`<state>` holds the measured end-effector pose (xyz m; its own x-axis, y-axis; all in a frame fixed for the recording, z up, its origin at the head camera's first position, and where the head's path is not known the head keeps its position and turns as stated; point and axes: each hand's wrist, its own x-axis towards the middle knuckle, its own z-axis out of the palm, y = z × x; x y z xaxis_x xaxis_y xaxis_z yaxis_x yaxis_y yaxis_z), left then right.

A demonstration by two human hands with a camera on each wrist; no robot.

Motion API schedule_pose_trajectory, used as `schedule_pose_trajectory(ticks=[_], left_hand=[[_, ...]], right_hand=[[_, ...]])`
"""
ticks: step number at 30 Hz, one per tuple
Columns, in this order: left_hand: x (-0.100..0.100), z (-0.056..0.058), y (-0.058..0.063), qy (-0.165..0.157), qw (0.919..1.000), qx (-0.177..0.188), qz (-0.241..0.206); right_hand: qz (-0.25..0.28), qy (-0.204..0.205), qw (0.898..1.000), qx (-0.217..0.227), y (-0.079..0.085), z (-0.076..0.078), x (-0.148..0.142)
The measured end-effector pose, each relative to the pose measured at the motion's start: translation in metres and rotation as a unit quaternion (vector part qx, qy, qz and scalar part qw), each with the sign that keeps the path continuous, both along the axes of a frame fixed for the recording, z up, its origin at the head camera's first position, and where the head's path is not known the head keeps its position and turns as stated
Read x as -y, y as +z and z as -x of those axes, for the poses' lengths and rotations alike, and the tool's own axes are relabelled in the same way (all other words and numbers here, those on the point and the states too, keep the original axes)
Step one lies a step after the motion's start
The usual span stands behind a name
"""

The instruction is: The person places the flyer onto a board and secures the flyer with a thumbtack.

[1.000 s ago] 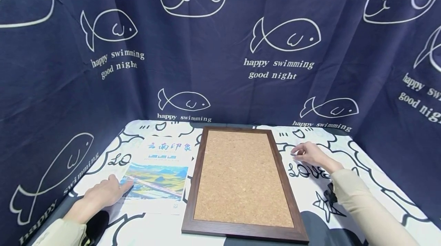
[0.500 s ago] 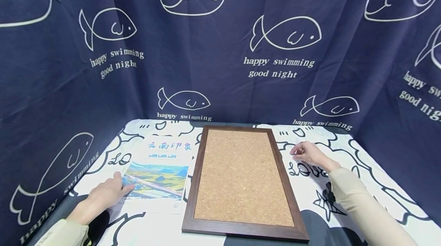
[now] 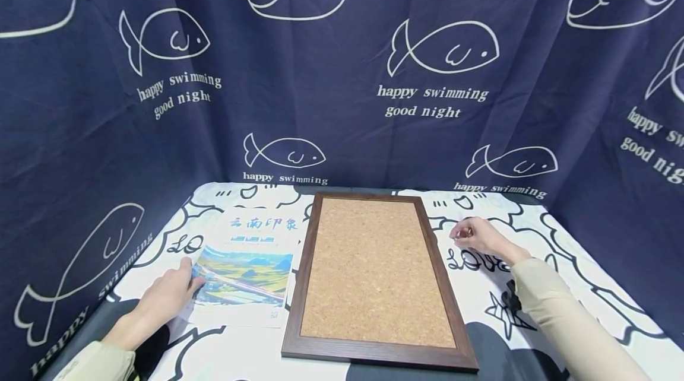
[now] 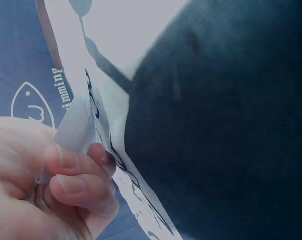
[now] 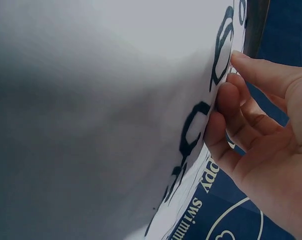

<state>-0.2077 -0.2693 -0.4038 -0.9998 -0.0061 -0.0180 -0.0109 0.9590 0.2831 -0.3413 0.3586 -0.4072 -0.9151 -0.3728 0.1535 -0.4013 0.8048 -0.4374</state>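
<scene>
A printed paper poster [image 3: 243, 277] with Chinese title characters and a colourful landscape picture lies left of the cork board [image 3: 376, 274]. My left hand [image 3: 165, 295] pinches the poster's left edge between thumb and fingers. The left wrist view shows the paper [image 4: 76, 127] bent up, passing between the thumb and curled fingers [image 4: 78, 187]. On the other side of the board, my right hand [image 3: 483, 237] rests at the tablecloth with its fingers loosely bent. In the right wrist view its fingertips [image 5: 215, 125] meet the cloth, and nothing shows between them.
The cork board's dark brown wooden frame [image 3: 379, 354] runs down the middle of the table, reaching near the front. A white tablecloth [image 3: 577, 286] with black drawings covers the table. Dark blue curtains [image 3: 342, 72] with fish prints enclose the back and sides.
My left hand has gone from a pointing finger on the poster's left edge to pinching that edge, shifting slightly up. My right hand has stayed in nearly the same place.
</scene>
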Motion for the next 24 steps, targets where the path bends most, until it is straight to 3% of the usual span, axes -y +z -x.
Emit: schedule_pose_trajectory(ticks=[7,11,20,24], left_hand=[[0.001,0.001,0.002,-0.001,0.9990,-0.044,-0.005],[0.003,0.005,0.004,-0.001,0.9986,-0.050,-0.020],[0.008,0.010,0.008,0.008,0.9917,-0.077,-0.103],[0.007,0.010,0.010,0.036,0.9860,-0.056,-0.153]], right_hand=[[0.002,-0.001,1.000,0.009,0.001,0.000,0.000],[0.004,-0.010,1.000,0.011,0.000,0.000,0.000],[0.005,-0.024,1.000,0.002,-0.001,0.000,0.000],[0.005,-0.024,1.000,0.001,-0.001,0.000,0.000]])
